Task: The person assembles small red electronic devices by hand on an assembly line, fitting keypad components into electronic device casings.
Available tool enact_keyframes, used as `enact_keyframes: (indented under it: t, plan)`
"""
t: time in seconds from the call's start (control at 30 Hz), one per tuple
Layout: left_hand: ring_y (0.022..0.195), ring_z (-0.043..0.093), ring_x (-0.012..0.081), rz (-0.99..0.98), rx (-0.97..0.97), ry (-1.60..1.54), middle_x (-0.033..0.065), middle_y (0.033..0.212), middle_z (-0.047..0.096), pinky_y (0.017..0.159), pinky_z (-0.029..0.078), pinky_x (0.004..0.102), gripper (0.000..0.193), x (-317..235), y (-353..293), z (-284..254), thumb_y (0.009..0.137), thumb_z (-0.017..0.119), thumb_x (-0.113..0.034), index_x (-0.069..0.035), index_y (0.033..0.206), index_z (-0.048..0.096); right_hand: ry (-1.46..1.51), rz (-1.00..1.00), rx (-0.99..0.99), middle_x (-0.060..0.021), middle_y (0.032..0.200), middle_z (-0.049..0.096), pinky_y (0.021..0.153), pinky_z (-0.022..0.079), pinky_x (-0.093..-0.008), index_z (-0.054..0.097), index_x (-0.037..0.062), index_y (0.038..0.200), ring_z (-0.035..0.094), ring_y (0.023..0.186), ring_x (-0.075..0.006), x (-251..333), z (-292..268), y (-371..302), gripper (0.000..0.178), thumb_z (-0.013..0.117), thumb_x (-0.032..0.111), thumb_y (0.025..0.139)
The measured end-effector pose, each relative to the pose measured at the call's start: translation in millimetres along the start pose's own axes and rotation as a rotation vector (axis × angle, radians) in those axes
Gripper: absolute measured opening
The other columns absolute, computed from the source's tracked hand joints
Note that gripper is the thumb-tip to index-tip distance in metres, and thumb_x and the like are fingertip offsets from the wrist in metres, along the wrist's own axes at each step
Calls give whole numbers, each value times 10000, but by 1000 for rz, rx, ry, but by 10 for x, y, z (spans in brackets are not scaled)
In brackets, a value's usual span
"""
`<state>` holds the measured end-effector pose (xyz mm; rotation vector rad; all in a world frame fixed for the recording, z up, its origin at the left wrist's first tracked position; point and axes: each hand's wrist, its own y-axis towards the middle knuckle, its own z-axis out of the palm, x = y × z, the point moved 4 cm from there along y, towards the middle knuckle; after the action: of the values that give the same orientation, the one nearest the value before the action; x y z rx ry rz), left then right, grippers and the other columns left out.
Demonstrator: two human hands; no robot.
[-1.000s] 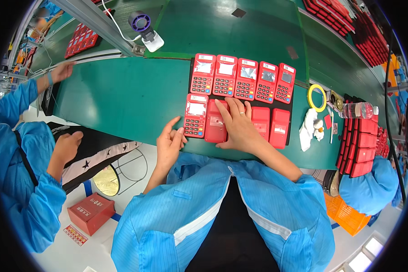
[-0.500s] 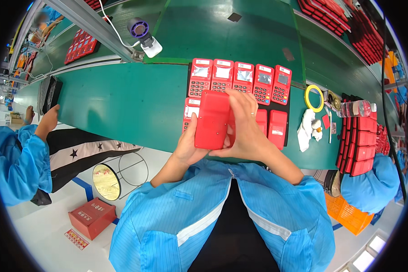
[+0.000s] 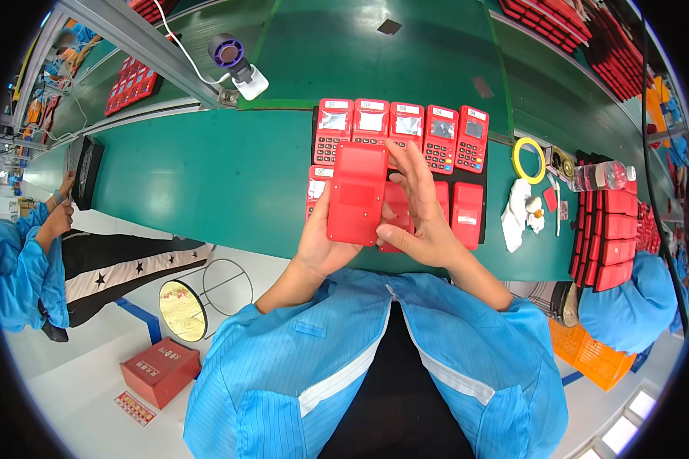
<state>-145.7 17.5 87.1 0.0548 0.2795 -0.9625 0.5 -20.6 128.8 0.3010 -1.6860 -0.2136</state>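
Observation:
A red handheld card terminal [image 3: 357, 191] is held back side up, with its plain back and small screw holes showing. My left hand [image 3: 319, 246] grips it along its left and lower edge, the thumb on the left side. My right hand [image 3: 434, 233] is open beside the right edge, fingers spread and pointing away; its thumb tip is close to that edge, and whether it touches cannot be seen. Beyond and beneath the hands, several red terminals [image 3: 439, 139] lie in two rows on a black tray [image 3: 467, 177]. The far row shows keypads and screens; the near row is partly hidden.
Right of the tray lie a yellow tape ring [image 3: 517, 162], a white cloth [image 3: 515, 216], a clear bottle [image 3: 599, 177] and stacked red terminals [image 3: 616, 249]. A purple-ringed device [image 3: 226, 52] stands far left. Co-workers' blue sleeves [image 3: 15, 264] show at both sides. A round stool [image 3: 182, 310] stands lower left.
My right hand has loosened from the terminal's right edge, its fingers now spread. The terminal stays in my left hand. At the left, the co-worker's arms have moved away toward the black tray there.

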Motion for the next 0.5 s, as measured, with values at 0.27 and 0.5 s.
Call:
enact_keyframes:
  t: [0.27, 0.5]
  plan:
    - [1048, 620, 304, 30, -101, -28, 207, 1231, 607, 925, 511, 432, 600, -34, 38, 9, 1081, 216, -501, -74, 1445, 430, -108, 52, -59, -175, 1564, 345, 1126, 339, -462, 320, 40, 1526, 338, 1441, -358, 55, -41, -65, 760, 685, 53, 859]
    - [1166, 586, 205, 226, -297, 459, 123, 1359, 549, 1049, 467, 382, 543, 21, 7, -80, 1058, 475, -257, -7, 1513, 319, -612, -136, -26, -174, 1308, 578, 936, 501, -450, 496, -27, 1371, 545, 1125, -374, 202, 155, -110, 703, 808, 112, 757]
